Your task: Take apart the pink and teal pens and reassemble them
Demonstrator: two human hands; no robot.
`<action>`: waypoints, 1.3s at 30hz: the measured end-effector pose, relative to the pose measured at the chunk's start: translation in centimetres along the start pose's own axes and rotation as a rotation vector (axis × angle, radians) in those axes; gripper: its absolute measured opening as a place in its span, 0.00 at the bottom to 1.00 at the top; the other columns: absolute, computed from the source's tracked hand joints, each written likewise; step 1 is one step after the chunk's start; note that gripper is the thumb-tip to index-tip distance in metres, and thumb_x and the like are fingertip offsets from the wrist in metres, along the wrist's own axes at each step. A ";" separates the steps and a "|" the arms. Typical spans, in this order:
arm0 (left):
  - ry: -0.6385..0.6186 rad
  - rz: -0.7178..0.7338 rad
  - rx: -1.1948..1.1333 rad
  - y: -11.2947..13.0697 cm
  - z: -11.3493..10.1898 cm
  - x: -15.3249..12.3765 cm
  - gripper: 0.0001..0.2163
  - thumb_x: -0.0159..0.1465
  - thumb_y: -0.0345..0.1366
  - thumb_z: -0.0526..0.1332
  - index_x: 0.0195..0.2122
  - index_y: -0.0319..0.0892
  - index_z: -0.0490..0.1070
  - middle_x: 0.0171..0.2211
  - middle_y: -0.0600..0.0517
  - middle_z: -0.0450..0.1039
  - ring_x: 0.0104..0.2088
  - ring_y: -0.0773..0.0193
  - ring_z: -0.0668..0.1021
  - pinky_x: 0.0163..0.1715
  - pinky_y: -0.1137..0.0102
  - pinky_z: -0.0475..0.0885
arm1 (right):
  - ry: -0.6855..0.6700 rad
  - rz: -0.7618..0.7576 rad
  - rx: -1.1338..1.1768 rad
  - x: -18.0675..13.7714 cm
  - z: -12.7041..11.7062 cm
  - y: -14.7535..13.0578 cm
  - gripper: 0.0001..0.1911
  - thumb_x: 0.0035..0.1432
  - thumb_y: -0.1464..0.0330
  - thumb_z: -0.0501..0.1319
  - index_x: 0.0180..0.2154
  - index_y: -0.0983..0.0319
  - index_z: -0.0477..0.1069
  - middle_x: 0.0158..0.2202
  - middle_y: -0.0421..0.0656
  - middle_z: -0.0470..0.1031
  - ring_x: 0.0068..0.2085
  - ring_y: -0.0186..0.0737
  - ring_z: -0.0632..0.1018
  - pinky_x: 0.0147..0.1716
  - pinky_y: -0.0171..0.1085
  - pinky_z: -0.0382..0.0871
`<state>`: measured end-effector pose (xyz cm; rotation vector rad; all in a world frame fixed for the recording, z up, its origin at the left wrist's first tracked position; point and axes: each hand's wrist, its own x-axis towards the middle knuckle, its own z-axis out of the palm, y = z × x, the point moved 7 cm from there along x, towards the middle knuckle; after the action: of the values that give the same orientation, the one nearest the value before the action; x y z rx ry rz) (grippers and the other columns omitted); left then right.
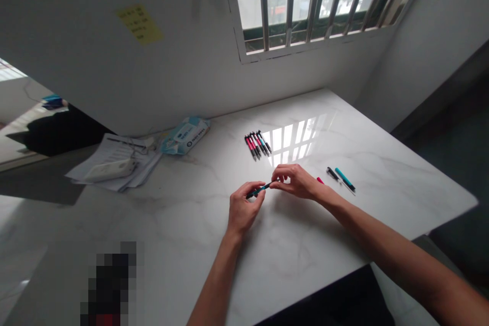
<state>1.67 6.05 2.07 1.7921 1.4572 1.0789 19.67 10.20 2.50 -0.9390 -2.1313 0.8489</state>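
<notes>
Between my two hands, just above the marble-patterned table, is a teal and black pen (pixel 263 188). My left hand (pixel 244 208) pinches its teal barrel between thumb and fingers. At the pen's other end, the fingertips of my right hand (pixel 295 182) are closed on its dark tip; the exact grip is partly hidden. Right of my right hand lie loose pen parts: a teal barrel (pixel 344 178), a black piece (pixel 332 172) and a thin refill (pixel 348 189). A red part (pixel 320 180) shows partly behind my right forearm. Several pens (pixel 257 144) lie in a row farther back.
A blue wipes packet (pixel 186 135) sits near the wall, beside papers (pixel 110 148) with a white device (pixel 111 168) on top. The table (pixel 183 244) meets the wall below a barred window (pixel 305 5). Its right edge drops off. A yellow note (pixel 139 24) hangs on the wall.
</notes>
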 end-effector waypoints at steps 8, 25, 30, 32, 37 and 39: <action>-0.005 0.048 -0.007 0.1 -0.1 0.0 0.06 0.65 0.35 0.65 0.41 0.46 0.81 0.40 0.51 0.82 0.41 0.61 0.82 0.44 0.66 0.77 | -0.070 0.006 -0.082 -0.2 0.7 -0.4 0.13 0.66 0.58 0.68 0.35 0.61 0.81 0.32 0.43 0.78 0.30 0.36 0.75 0.31 0.34 0.65; 0.203 0.009 0.056 -1.7 -1.1 0.2 0.12 0.66 0.33 0.61 0.48 0.46 0.79 0.49 0.48 0.78 0.39 0.62 0.79 0.40 0.67 0.75 | 0.275 0.538 -0.545 -0.9 -7.5 8.3 0.13 0.65 0.70 0.62 0.48 0.60 0.83 0.44 0.48 0.83 0.42 0.45 0.81 0.44 0.38 0.70; 0.154 0.035 0.045 -1.0 -0.2 -0.1 0.12 0.65 0.31 0.61 0.46 0.47 0.81 0.47 0.49 0.78 0.39 0.62 0.79 0.39 0.67 0.75 | 0.198 0.571 -0.514 1.9 -6.4 8.4 0.17 0.62 0.73 0.64 0.53 0.62 0.81 0.43 0.48 0.85 0.42 0.46 0.82 0.43 0.36 0.70; 0.143 0.045 0.041 -1.0 -0.1 -0.2 0.12 0.65 0.30 0.61 0.45 0.47 0.81 0.47 0.49 0.78 0.40 0.62 0.80 0.40 0.68 0.75 | 0.184 0.571 -0.491 3.6 -6.0 8.6 0.19 0.62 0.73 0.65 0.54 0.62 0.80 0.42 0.48 0.85 0.41 0.44 0.82 0.42 0.35 0.70; 0.145 0.027 0.027 -1.6 -0.5 -0.1 0.12 0.65 0.30 0.60 0.45 0.47 0.81 0.47 0.49 0.78 0.41 0.62 0.80 0.40 0.67 0.75 | 0.170 0.578 -0.443 7.3 -4.9 9.1 0.18 0.62 0.71 0.67 0.54 0.64 0.80 0.43 0.50 0.85 0.41 0.44 0.83 0.41 0.34 0.71; 0.158 0.029 0.017 -1.7 -0.7 -0.1 0.12 0.65 0.29 0.60 0.45 0.47 0.81 0.47 0.49 0.78 0.41 0.62 0.80 0.40 0.67 0.75 | 0.157 0.580 -0.424 8.3 -4.4 9.2 0.17 0.62 0.70 0.67 0.53 0.64 0.81 0.43 0.50 0.85 0.42 0.44 0.83 0.41 0.33 0.71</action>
<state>0.17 6.34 0.97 1.7784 1.5403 1.2512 22.03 22.99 0.55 -1.8373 -1.9552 0.5547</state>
